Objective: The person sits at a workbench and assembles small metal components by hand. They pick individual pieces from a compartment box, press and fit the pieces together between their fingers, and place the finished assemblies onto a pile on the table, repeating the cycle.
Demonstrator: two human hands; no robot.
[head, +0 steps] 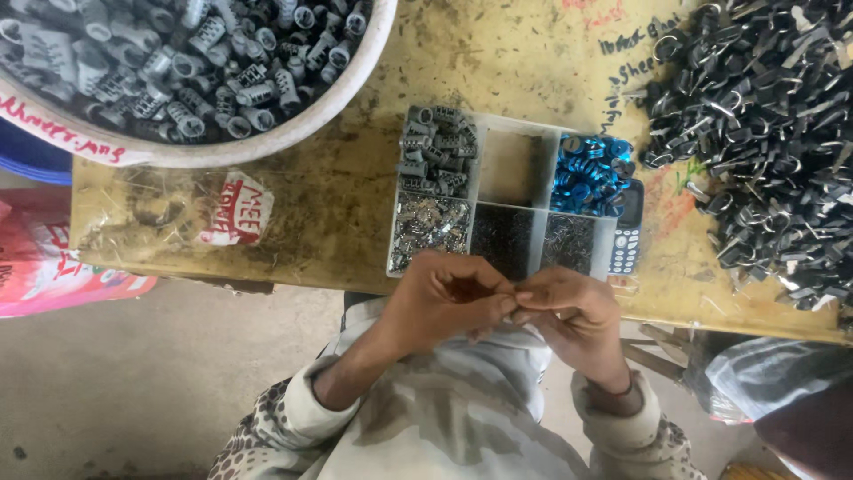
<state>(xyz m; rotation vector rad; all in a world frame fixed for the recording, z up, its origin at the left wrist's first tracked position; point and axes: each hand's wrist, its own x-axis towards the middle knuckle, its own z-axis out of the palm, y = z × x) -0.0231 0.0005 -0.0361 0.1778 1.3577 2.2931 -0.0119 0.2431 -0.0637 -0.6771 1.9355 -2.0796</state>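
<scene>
My left hand [440, 298] and my right hand [573, 316] meet fingertip to fingertip just in front of a clear compartment tray [514, 203], over my lap at the table's near edge. Both are pinched on a small part that the fingers hide. The tray holds grey ribbed cylinders [435, 151], blue rings [591, 173], small silver pieces [429, 231], dark fine pieces [502, 236] and thin pins [569, 240]. One compartment [511, 164] shows only its bare bottom.
A white basin [346, 102] full of grey cylinders sits at the back left of the worn yellow table [338, 196]. A heap of black metal parts [764, 133] covers the right side. A keypad phone [626, 233] lies beside the tray. A plastic bag [773, 373] is at lower right.
</scene>
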